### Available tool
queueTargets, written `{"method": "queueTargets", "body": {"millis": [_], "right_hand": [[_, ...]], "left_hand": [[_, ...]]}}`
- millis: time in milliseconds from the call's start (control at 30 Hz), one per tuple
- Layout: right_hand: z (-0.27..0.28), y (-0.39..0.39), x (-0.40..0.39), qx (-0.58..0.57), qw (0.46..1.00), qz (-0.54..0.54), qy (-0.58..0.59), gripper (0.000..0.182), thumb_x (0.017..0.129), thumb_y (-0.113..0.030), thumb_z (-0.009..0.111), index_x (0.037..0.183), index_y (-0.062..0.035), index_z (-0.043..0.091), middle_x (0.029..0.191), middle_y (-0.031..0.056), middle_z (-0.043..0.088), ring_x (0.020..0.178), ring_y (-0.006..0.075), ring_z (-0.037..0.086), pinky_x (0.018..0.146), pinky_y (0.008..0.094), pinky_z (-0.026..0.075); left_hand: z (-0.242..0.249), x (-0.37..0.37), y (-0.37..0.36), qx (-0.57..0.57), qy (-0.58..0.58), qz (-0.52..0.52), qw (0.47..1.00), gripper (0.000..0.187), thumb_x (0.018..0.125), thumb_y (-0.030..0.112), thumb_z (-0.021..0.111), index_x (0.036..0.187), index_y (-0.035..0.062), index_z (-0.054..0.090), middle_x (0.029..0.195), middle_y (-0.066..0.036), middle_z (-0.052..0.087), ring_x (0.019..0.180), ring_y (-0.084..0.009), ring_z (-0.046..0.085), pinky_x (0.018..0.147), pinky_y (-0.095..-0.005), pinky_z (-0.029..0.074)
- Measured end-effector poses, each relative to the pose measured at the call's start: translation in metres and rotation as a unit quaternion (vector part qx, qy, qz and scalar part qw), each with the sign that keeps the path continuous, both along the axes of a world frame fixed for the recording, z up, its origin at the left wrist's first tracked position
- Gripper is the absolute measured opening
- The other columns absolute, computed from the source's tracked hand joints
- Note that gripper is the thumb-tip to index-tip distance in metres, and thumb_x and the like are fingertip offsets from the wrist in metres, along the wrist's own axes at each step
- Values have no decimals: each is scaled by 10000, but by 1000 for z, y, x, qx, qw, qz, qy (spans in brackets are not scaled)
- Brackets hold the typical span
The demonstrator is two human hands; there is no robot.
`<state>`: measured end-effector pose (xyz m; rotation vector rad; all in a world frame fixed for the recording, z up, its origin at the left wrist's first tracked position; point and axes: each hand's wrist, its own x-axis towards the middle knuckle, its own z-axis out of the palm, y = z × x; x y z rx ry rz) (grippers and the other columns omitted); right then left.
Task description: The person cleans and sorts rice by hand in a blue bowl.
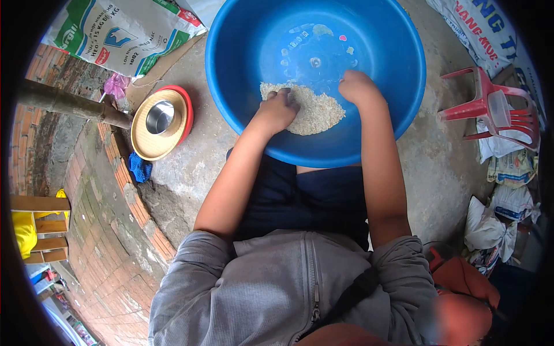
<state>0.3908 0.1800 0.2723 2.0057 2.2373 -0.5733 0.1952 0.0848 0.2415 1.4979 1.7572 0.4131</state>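
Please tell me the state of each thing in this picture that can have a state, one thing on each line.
Blue basin: upright on the ground, holding a small pile of grain.
Grain: heaped at the near side of the basin's bottom.
Left hand: closed, pressed into the grain.
Right hand: curled, resting at the grain's edge.
Metal bowl: upright, looks empty, on a round tray.
Red chair: tipped on its side.
Printed sack: lying flat.
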Motion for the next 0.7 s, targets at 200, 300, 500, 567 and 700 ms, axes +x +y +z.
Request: {"method": "queueTargets", "body": {"millis": [200, 300, 500, 567, 700], "right_hand": [[-25, -25, -29, 21, 994, 15, 107, 304, 777, -111, 536, 1000, 73, 629, 1042, 282, 620, 1000, 408, 601, 882, 441, 481], [-26, -40, -43, 7, 994, 31, 102, 299, 773, -112, 539, 989, 76, 626, 1027, 293, 616, 996, 401, 604, 873, 442, 482], [-29, -44, -49, -48, 979, 60, 188, 299, 779, -100, 503, 1002, 51, 631, 1057, 279, 614, 995, 382, 603, 876, 423, 468], [-35, -44, -50, -52, 965, 78, 246, 233, 808, -104, 498, 962, 19, 621, 954, 213, 646, 892, 305, 616, 799, 371, 468], [-4, -39, -38, -94, 909, 45, 403, 277, 904, -189, 492, 1075, -9, 614, 957, 145, 650, 887, 224, 608, 802, 359, 463]], "left_hand": [[-4, 7, -4, 15, -25, 13, 999, 645, 871, 332, 567, 1362, -38, 370, 1304, -287, 454, 1217, -376, 472, 1017, -382, 384], [-23, 11, -5, 19, -106, 46, 993, 611, 889, 320, 552, 1356, -36, 383, 1324, -262, 439, 1189, -346, 489, 988, -361, 397], [3, 19, -14, -134, -373, 193, 897, 448, 932, 259, 495, 1288, -11, 458, 1257, -173, 522, 1090, -269, 535, 936, -376, 402], [-10, 19, -12, -159, -441, 186, 863, 414, 938, 253, 479, 1263, -5, 471, 1219, -149, 548, 1079, -247, 541, 904, -373, 422], [18, 17, -10, -91, -536, 162, 823, 356, 956, 259, 442, 1204, 9, 500, 1138, -116, 583, 1056, -202, 553, 810, -347, 478]]}}
